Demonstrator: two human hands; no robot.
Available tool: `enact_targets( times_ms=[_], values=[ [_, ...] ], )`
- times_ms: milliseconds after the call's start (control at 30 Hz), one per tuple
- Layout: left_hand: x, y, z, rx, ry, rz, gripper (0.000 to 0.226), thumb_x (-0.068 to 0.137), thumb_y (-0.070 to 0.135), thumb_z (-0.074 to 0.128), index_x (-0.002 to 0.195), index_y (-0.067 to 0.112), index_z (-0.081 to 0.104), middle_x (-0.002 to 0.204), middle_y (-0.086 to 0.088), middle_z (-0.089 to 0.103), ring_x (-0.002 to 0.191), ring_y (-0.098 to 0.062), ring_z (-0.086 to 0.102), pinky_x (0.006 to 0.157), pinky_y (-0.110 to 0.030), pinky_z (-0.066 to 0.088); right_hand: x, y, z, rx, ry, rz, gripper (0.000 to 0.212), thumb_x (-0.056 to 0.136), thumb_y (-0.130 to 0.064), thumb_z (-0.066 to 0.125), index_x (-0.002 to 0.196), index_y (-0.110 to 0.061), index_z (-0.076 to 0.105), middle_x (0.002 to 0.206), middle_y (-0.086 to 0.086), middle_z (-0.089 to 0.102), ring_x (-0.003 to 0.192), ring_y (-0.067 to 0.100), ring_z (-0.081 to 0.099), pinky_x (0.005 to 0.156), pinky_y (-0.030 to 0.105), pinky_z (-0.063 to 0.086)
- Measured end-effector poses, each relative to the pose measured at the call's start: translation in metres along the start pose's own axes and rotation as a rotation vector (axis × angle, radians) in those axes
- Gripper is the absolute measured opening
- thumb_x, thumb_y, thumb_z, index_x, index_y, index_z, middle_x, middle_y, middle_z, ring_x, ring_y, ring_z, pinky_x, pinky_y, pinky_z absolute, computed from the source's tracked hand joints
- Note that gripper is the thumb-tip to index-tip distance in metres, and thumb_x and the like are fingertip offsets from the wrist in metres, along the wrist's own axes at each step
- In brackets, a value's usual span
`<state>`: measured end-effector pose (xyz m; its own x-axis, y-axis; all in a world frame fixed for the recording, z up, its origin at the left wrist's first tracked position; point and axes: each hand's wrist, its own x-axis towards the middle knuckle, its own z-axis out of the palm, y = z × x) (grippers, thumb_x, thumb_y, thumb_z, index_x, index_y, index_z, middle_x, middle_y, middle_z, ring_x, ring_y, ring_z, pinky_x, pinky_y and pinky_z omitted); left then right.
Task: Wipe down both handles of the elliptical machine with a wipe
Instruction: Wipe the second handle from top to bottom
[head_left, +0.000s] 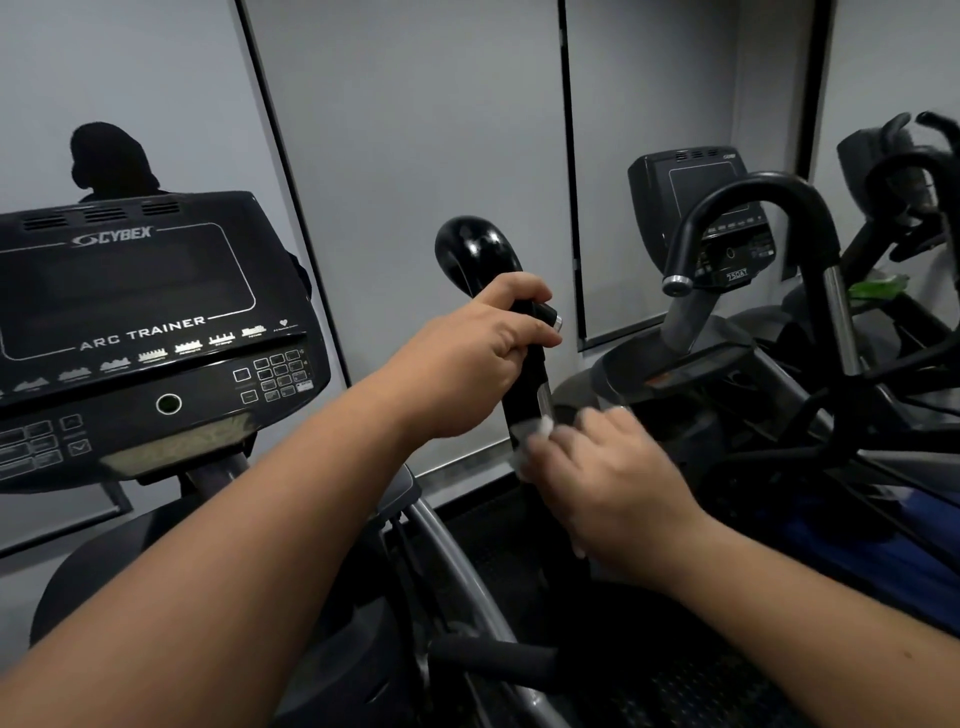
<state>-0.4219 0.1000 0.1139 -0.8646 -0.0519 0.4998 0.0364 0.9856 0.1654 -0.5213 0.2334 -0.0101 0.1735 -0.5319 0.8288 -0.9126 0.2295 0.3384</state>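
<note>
The elliptical's right handle (480, 254) is a glossy black curved grip that rises in the middle of the view. My left hand (483, 358) grips this handle just below its rounded top. Lower on the same handle, my right hand (613, 478) holds a white wipe (537, 428) wrapped against the shaft; the hand is blurred. Most of the wipe is hidden under my fingers. The machine's other handle is out of view.
The black console (156, 332) of the machine, marked Cybex Arc Trainer, fills the left. A second machine with a looped black handle (753, 208) and its own console (696, 197) stands close on the right. Grey wall panels are behind, and dark frame tubes lie below.
</note>
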Motion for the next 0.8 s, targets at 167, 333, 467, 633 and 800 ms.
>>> enact_targets(
  times_ms=[167, 333, 467, 633, 800],
  values=[
    [-0.002, 0.004, -0.002, -0.004, -0.019, -0.014, 0.038, 0.101, 0.004, 0.046, 0.123, 0.023, 0.07, 0.134, 0.029, 0.033, 0.124, -0.006, 0.05, 0.109, -0.023, 0.039, 0.008, -0.004, 0.005, 0.178, 0.179, 0.305, 0.017, 0.086, -0.009, 0.072, 0.098, -0.004, 0.061, 0.07, 0.005, 0.053, 0.062, 0.029, 0.043, 0.057, 0.041, 0.04],
    [-0.001, 0.0, -0.001, -0.021, -0.02, -0.013, 0.038, 0.1, 0.005, 0.046, 0.122, 0.025, 0.07, 0.134, 0.032, 0.033, 0.119, -0.007, 0.053, 0.106, -0.03, 0.044, -0.019, -0.017, 0.007, 0.266, 0.144, 0.419, 0.013, 0.097, -0.026, 0.059, 0.091, -0.014, 0.061, 0.077, 0.0, 0.054, 0.071, 0.024, 0.049, 0.064, 0.044, 0.041],
    [-0.001, 0.0, 0.0, -0.012, -0.011, -0.009, 0.039, 0.1, 0.005, 0.046, 0.121, 0.025, 0.071, 0.132, 0.034, 0.033, 0.118, -0.009, 0.056, 0.104, -0.033, 0.046, 0.022, -0.009, 0.01, 0.272, 0.213, 0.636, 0.022, 0.101, -0.031, 0.053, 0.093, -0.014, 0.065, 0.085, -0.002, 0.061, 0.084, 0.024, 0.051, 0.07, 0.042, 0.042],
    [-0.002, 0.001, 0.001, -0.01, -0.007, -0.01, 0.038, 0.1, 0.006, 0.046, 0.12, 0.027, 0.071, 0.136, 0.033, 0.033, 0.116, -0.011, 0.057, 0.103, -0.035, 0.047, -0.028, -0.029, 0.014, 0.66, 0.072, 0.832, 0.031, 0.102, -0.042, 0.041, 0.093, -0.024, 0.064, 0.086, -0.016, 0.059, 0.089, 0.012, 0.052, 0.078, 0.029, 0.042],
    [0.0, 0.001, 0.002, -0.023, 0.006, 0.0, 0.037, 0.1, 0.005, 0.048, 0.118, 0.026, 0.072, 0.126, 0.04, 0.035, 0.117, -0.007, 0.055, 0.104, -0.035, 0.045, 0.013, -0.009, 0.016, 1.075, 0.076, 1.055, 0.024, 0.101, -0.027, 0.052, 0.085, -0.016, 0.068, 0.074, -0.003, 0.067, 0.074, 0.011, 0.059, 0.072, 0.034, 0.05]
  ],
)
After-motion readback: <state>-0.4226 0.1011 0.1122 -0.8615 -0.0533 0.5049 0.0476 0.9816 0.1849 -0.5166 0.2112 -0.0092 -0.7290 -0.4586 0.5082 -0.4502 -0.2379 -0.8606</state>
